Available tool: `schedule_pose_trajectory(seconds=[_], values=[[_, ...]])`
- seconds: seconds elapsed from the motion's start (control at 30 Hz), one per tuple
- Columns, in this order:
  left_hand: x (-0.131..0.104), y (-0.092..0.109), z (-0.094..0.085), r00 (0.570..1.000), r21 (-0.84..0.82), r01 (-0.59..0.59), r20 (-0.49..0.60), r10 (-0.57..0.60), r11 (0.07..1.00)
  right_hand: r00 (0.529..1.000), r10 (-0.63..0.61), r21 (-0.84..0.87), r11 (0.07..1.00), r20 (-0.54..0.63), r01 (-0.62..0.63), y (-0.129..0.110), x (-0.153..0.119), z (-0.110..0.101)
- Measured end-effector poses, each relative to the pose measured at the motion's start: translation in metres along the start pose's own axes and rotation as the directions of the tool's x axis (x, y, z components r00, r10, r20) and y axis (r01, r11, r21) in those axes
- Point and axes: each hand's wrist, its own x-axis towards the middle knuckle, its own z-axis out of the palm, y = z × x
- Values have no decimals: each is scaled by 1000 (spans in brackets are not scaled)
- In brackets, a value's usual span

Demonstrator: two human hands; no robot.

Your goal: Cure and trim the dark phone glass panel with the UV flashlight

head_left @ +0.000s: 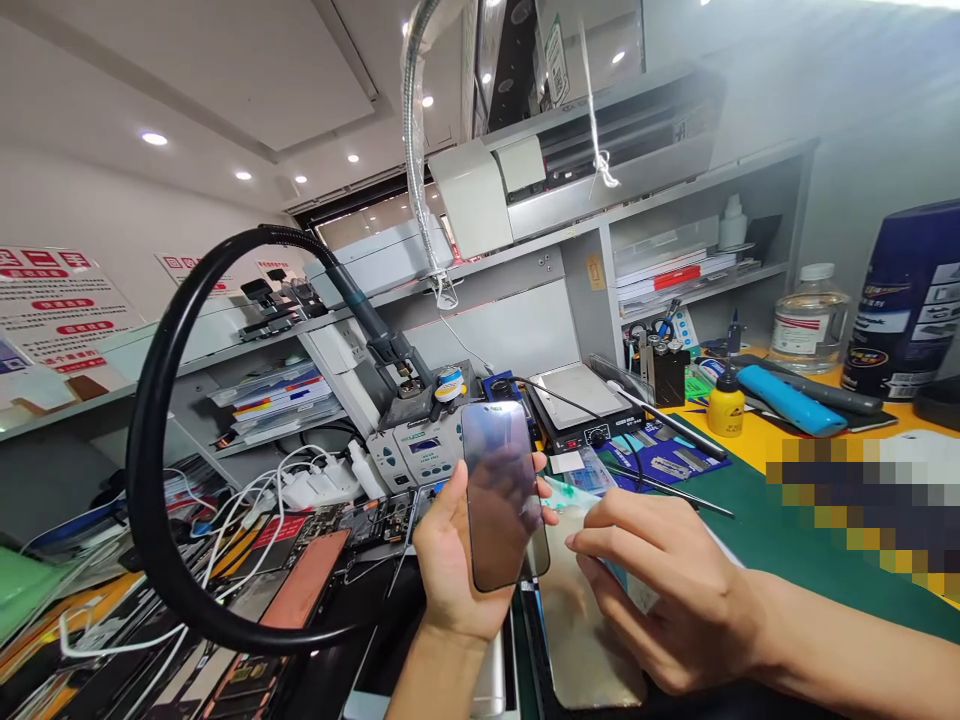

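Note:
A phone-shaped dark glass panel (506,500) stands nearly upright in my left hand (450,560). The thumb lies along its left edge and the fingertips wrap round its right edge. Its face is glossy and reflects a blurred hand. To the right, my right hand (660,590) hovers apart from the panel with its fingers bent and drawn together. Whether something small is between those fingertips is hidden. Below them lies a flat gold-toned phone-shaped piece (585,640). A pale, crumpled sheet (641,592) shows under the right palm.
A thick black hose (146,440) loops across the left side, above phone parts and white cables (281,500). A rework station (420,455) and a flat heating plate (577,395) stand behind. The green mat (757,540) carries tweezers (679,488); a yellow bottle (725,408) stands behind it.

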Motion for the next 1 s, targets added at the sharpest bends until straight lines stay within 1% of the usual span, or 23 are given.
schedule_pose_trajectory(seconds=[0.13,0.33,0.37,0.4,0.43,0.47,0.5,0.53,0.57,0.63,0.7,0.77,0.83,0.87,0.93,1.0], values=[[0,-1,1,1000,-2,0,1,0,1000,1000,-10,6,1000,10,10,0,0,0],[1,-1,2,1000,-9,-7,-17,6,1000,1000,-7,17,1000,-25,7,-1,1,0],[1,-1,2,1000,-10,-10,-26,10,1000,999,26,39,999,-45,-24,0,3,-1],[1,0,2,999,-12,-11,-38,11,1000,994,86,71,994,-61,-82,2,4,-1],[1,0,2,999,-13,-10,-52,10,1000,983,172,111,980,-70,-164,5,6,-2],[1,0,1,998,-15,-7,-67,6,1000,959,275,149,953,-63,-263,8,7,-3],[2,0,1,997,-17,-2,-82,1,1000,924,380,180,913,-40,-367,11,9,-4],[2,0,0,995,-19,3,-95,-5,1000,885,466,197,868,-10,-455,15,11,-5],[2,0,0,994,-21,4,-106,-6,1000,852,524,201,833,16,-516,18,12,-6],[2,1,0,991,-14,-11,-132,9,1000,812,578,183,793,77,-582,23,13,-8],[3,3,1,986,5,-27,-167,27,1000,770,613,141,759,177,-636,24,14,-9],[3,4,2,979,20,-30,-199,33,999,689,671,94,695,275,-713,25,15,-9],[4,6,3,976,36,-35,-212,42,999,592,734,40,616,333,-787,28,17,-10],[4,6,2,976,50,-37,-212,46,998,553,756,1,590,350,-807,31,18,-10],[4,6,2,974,94,-27,-224,47,995,508,782,-89,571,363,-816,38,19,-9],[5,5,2,963,160,-8,-263,50,987,490,793,-163,572,363,-804,46,17,-8]])
